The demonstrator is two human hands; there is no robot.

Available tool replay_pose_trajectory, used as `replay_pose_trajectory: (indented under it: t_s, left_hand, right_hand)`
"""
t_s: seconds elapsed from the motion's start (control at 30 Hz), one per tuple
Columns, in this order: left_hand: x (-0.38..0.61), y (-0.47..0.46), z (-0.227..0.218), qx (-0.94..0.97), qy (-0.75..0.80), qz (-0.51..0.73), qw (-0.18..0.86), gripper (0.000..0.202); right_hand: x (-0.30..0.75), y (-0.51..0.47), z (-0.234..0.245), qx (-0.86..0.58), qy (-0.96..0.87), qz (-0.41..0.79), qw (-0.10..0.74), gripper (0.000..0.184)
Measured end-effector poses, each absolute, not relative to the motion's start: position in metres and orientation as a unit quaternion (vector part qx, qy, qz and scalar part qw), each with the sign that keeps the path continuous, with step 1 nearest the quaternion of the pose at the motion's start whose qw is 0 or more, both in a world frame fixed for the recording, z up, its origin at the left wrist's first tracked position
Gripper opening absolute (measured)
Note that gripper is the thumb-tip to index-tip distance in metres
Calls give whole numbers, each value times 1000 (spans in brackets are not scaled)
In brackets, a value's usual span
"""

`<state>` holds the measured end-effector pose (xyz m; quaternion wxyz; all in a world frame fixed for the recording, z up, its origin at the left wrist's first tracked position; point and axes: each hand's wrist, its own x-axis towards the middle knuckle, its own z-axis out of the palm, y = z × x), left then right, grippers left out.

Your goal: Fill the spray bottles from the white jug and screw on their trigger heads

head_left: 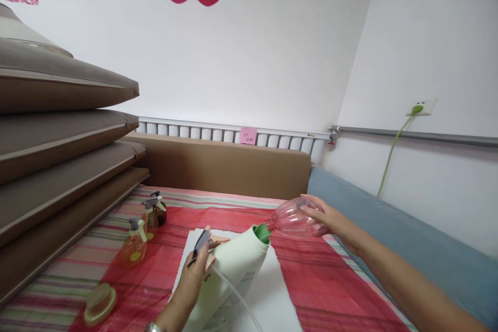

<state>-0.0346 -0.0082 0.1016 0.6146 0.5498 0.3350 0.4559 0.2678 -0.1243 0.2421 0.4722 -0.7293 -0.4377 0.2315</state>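
My right hand [319, 216] grips a clear, pinkish ribbed bottle [294, 217] held sideways. Its narrow neck meets the green inner spout [263, 232] in the mouth of a large pale green container [233, 270], which tilts up to the right. Closed fingers of my left hand [195, 264] hold a spray head [202, 243] with dark grey and peach parts beside the container. A thin, whitish dip tube [237, 293] runs down from it across the container. Whether my left hand also supports the container, I cannot tell.
Several spray bottles [134, 246] stand at left, near a round yellowish lid-like object [100, 303]. White paper [278, 290] lies on the red sheet [311, 280]. Stacked brown cushions [66, 150] rise at left; a brown backrest [221, 166] and blue padded side [389, 223] border the surface.
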Motion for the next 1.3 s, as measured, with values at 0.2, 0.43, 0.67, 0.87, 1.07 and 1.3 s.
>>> replay_pose_trajectory:
  t_s: [0.2, 0.43, 0.67, 0.87, 1.07, 1.3]
  left_hand:
    - [-36, -14, 109, 587, 332, 448, 586, 69]
    - [-38, -11, 101, 572, 329, 451, 601, 71]
    - [-39, -2, 87, 542, 351, 466, 605, 66]
    - [-44, -3, 87, 525, 350, 480, 609, 51]
    - [-53, -12, 93, 520, 340, 485, 615, 50]
    - [-63, -4, 82, 469, 346, 511, 632, 61]
  right_hand:
    - [259, -127, 254, -732, -472, 209, 445, 71]
    - [251, -127, 265, -734, -512, 189, 404, 72]
    - [240, -119, 284, -741, -571, 111, 336, 76]
    - [198, -116, 310, -724, -665, -39, 179, 67]
    - [151, -108, 314, -668, -729, -126, 78, 72]
    - [125, -106, 320, -627, -758, -159, 80, 70]
